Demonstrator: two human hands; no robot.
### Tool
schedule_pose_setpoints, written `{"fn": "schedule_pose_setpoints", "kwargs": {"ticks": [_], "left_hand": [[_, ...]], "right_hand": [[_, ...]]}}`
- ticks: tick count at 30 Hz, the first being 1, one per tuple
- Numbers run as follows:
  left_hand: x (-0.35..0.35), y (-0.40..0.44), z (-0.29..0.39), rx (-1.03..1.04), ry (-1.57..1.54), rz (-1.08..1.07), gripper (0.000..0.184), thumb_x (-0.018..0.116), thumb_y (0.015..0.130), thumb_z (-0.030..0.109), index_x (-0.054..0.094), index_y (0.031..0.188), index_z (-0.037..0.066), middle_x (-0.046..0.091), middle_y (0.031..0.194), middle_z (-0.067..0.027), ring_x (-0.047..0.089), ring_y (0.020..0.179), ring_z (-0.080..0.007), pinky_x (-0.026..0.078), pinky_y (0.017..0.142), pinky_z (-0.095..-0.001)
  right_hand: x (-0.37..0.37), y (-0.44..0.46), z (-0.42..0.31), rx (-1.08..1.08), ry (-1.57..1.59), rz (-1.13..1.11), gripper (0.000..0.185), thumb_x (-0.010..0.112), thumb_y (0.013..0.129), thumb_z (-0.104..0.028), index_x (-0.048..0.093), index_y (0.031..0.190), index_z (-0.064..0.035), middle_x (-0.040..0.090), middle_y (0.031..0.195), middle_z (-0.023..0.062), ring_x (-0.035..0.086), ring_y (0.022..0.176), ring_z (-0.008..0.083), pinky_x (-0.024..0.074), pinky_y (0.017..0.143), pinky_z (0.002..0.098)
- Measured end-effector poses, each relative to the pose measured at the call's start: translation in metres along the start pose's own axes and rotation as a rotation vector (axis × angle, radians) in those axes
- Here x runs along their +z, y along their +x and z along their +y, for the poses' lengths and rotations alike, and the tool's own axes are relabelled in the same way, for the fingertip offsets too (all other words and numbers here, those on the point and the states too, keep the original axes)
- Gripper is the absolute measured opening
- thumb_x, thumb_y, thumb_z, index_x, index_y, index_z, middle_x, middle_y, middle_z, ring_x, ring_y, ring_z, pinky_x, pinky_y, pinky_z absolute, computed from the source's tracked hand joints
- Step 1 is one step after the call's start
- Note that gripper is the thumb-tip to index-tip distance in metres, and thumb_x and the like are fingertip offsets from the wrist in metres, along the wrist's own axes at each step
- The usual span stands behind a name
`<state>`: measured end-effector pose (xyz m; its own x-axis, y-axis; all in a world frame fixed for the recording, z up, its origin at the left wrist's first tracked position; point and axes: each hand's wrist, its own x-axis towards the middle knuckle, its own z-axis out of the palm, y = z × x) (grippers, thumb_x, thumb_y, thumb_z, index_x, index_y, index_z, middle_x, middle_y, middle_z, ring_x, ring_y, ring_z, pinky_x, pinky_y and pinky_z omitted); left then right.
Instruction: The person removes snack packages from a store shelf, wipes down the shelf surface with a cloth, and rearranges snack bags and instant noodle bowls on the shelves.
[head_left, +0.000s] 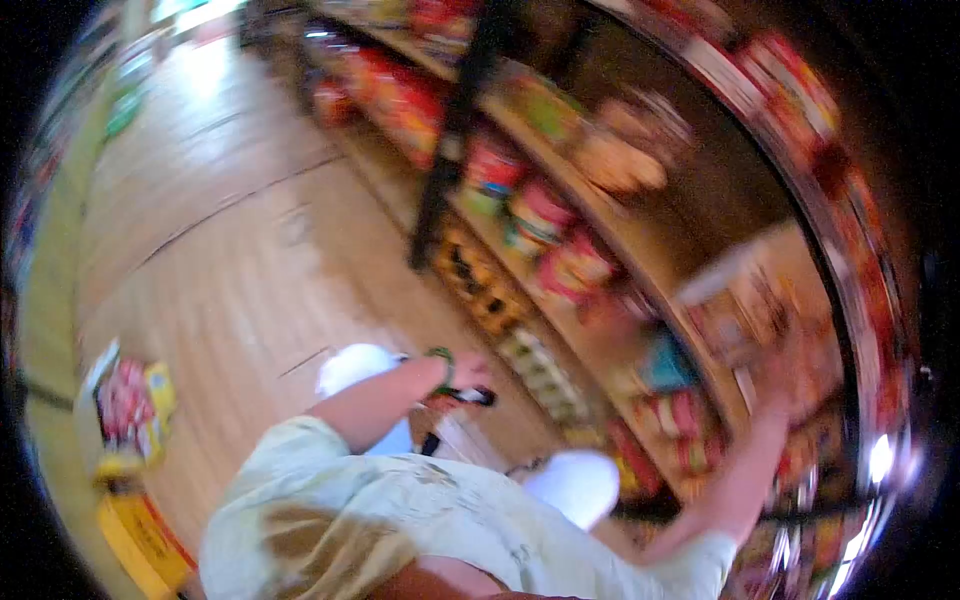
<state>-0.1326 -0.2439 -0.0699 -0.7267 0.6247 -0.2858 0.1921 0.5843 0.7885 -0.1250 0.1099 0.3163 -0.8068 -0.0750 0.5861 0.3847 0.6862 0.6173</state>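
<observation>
My left hand (466, 371), with a green band at its wrist, is low in front of my knees. Its fingers are closed around a small dark object (475, 397) with a pale part, too blurred to name. My right hand (785, 375) reaches into the shelf on the right, at a group of brownish packets (765, 285). Motion smears its fingers, so I cannot tell whether it grips one. Nearby on the shelf are a teal packet (668, 362) and red-and-white packets (672, 412).
Shelves on the right hold pink-and-green bags (540, 215), orange-and-black packs (475, 280) and a brownish bundle (630, 150). A dark upright post (450, 150) stands between bays. On the wooden floor (230, 260) at left are a red-and-yellow pack (130, 410) and a yellow box (145, 540).
</observation>
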Motion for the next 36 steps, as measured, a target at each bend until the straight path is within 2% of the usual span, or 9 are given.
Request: {"fn": "schedule_pose_setpoints", "kwargs": {"ticks": [5,7,11,18,24,27,33,35,36], "left_hand": [[0.006,-0.004,-0.039,0.035,-0.189,0.147,0.034,0.051,0.081,0.03,0.057,0.1,0.003,0.062,0.093,-0.0121,0.058,0.085,-0.0229,0.044,0.076,-0.0319],[-0.022,-0.033,0.008,-0.034,-0.172,0.042,0.032,0.051,0.08,0.028,0.057,0.097,0.002,0.062,0.089,-0.0111,0.058,0.082,-0.0201,0.044,0.074,-0.031],[-0.018,-0.033,0.004,-0.064,-0.008,0.022,0.026,0.051,0.08,0.025,0.058,0.096,0.005,0.062,0.088,-0.0118,0.058,0.082,-0.0213,0.044,0.075,-0.0314],[-0.014,-0.041,0.007,-0.042,-0.115,-0.013,0.027,0.049,0.081,0.025,0.059,0.089,0.002,0.062,0.085,-0.0114,0.058,0.078,-0.0204,0.043,0.071,-0.0311],[-0.01,-0.023,-0.013,-0.107,-0.091,-0.083,0.037,0.047,0.083,0.038,0.057,0.106,0.011,0.061,0.098,-0.0117,0.057,0.088,-0.0254,0.043,0.08,-0.0343],[-0.025,-0.052,0.025,-0.091,0.116,0.046,0.043,0.041,0.081,0.048,0.065,0.084,0.013,0.062,0.089,-0.0132,0.057,0.082,-0.0287,0.043,0.076,-0.0365],[0.013,0.023,0.017,-0.031,-0.062,-0.09,0.036,0.044,0.081,0.043,0.061,0.095,0.014,0.061,0.079,-0.0135,0.058,0.078,-0.0233,0.045,0.075,-0.0367],[0.026,0.032,0.017,-0.032,-0.036,-0.14,0.036,0.046,0.081,0.041,0.06,0.095,0.011,0.061,0.081,-0.0142,0.058,0.078,-0.0234,0.045,0.075,-0.0366],[0.022,0.032,0.012,-0.049,-0.044,-0.137,0.037,0.046,0.081,0.04,0.059,0.096,0.009,0.061,0.082,-0.0145,0.059,0.079,-0.0234,0.045,0.075,-0.0366]], "right_hand": [[0.012,-0.006,-0.008,-0.033,0.428,0.155,0.043,0.059,0.072,0.001,0.051,0.114,-0.0076,0.051,0.112,0.0092,0.047,0.103,0.0208,0.0384,0.09,0.0314],[0.017,0.005,-0.029,0.409,1.884,0.161,0.04,0.065,0.069,-0.004,0.055,0.108,-0.0078,0.058,0.1,0.005,0.052,0.094,0.0152,0.0419,0.082,0.0282],[-0.023,-0.029,-0.032,0.464,1.892,0.154,0.032,0.068,0.068,-0.008,0.059,0.099,-0.0067,0.061,0.091,0.003,0.055,0.087,0.0124,0.0423,0.078,0.0259],[-0.042,-0.066,-0.039,-0.157,1.663,0.342,0.028,0.063,0.073,-0.017,0.061,0.098,-0.0036,0.06,0.103,0.0095,0.053,0.101,0.0226,0.0387,0.088,0.0318],[-0.045,-0.056,-0.05,-0.064,1.462,0.374,0.023,0.056,0.081,-0.02,0.062,0.096,-0.0038,0.06,0.102,0.0103,0.054,0.1,0.0246,0.0385,0.089,0.0341],[-0.057,-0.049,-0.066,-0.084,1.367,0.469,0.02,0.056,0.084,-0.013,0.061,0.099,0.0,0.06,0.101,0.0066,0.054,0.096,0.0165,0.0383,0.088,0.0285],[-0.067,-0.118,-0.041,0.431,1.686,0.244,0.028,0.052,0.085,-0.01,0.052,0.11,0.0028,0.057,0.106,0.0096,0.056,0.089,0.0197,0.0466,0.079,0.0305],[-0.105,-0.132,-0.027,0.78,0.684,-0.687,0.035,0.049,0.087,-0.02,0.049,0.113,0.0018,0.048,0.119,0.013,0.044,0.109,0.028,0.0353,0.093,0.0374],[-0.083,-0.139,-0.059,0.724,0.901,-0.673,0.032,0.051,0.085,-0.02,0.052,0.11,-0.0006,0.05,0.115,0.0124,0.047,0.103,0.0272,0.0374,0.088,0.0357]]}}
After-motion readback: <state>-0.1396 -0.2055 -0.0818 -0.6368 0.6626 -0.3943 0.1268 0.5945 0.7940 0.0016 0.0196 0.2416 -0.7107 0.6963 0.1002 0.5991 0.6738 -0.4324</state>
